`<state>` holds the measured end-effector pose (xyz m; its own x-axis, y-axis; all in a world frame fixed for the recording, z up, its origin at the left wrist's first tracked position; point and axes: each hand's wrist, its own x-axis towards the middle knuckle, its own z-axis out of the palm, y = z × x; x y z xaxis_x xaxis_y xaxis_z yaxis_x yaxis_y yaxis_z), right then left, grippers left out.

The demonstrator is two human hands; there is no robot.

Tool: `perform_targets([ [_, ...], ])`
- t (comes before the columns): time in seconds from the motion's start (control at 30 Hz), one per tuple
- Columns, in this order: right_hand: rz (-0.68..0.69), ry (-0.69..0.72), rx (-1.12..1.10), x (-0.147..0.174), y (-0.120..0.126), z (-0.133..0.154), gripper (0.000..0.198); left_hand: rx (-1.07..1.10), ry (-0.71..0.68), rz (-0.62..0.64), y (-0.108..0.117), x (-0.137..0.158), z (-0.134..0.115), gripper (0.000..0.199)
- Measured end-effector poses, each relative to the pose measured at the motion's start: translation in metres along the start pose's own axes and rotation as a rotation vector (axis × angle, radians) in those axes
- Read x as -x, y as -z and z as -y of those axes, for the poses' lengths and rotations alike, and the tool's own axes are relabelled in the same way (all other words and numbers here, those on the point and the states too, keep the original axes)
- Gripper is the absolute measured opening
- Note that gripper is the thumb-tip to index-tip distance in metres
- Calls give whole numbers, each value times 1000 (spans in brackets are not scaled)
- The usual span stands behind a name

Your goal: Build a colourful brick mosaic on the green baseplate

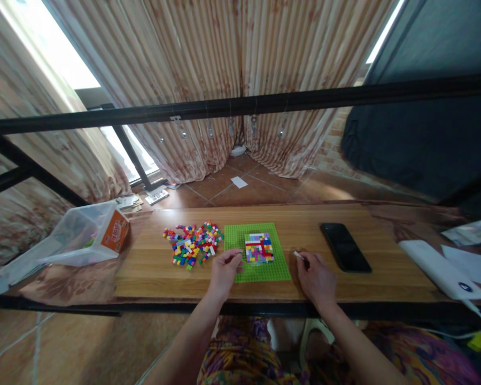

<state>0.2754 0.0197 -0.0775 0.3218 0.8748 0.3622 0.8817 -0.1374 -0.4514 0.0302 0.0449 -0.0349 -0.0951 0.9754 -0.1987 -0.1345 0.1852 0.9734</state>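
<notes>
tabletop (144, 272): left hand (225, 267) (fingertips together) at green baseplate (268, 272), right hand (316, 275) pinching white piece (299, 254).

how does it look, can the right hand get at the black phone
Likely yes: the black phone lies close beside the right hand, only bare board between, though that hand holds a small white piece.

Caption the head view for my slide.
Left hand beside a brick mosaic on a green baseplate, right hand holding a white piece, loose bricks left, phone right.
</notes>
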Motion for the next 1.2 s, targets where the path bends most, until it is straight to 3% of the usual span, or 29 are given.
perform_targets([
  [0.37,11,-16,4,0,-1,-1,34,-210,-192,-2,-14,-17,4,13],
  [0.57,12,-24,12,-1,0,1,31,-734,-529,57,-11,-14,-2,23],
  [0.73,25,-22,12,-1,2,2,28,-989,-645,142,-10,-13,-7,25],
  [0.9,38,-27,13,-1,1,1,28,-1119,-645,131,-13,-12,-11,22],
  [1.2,3,-10,7,0,-2,-1,30,-1232,-416,88,-20,-6,-22,26],
])
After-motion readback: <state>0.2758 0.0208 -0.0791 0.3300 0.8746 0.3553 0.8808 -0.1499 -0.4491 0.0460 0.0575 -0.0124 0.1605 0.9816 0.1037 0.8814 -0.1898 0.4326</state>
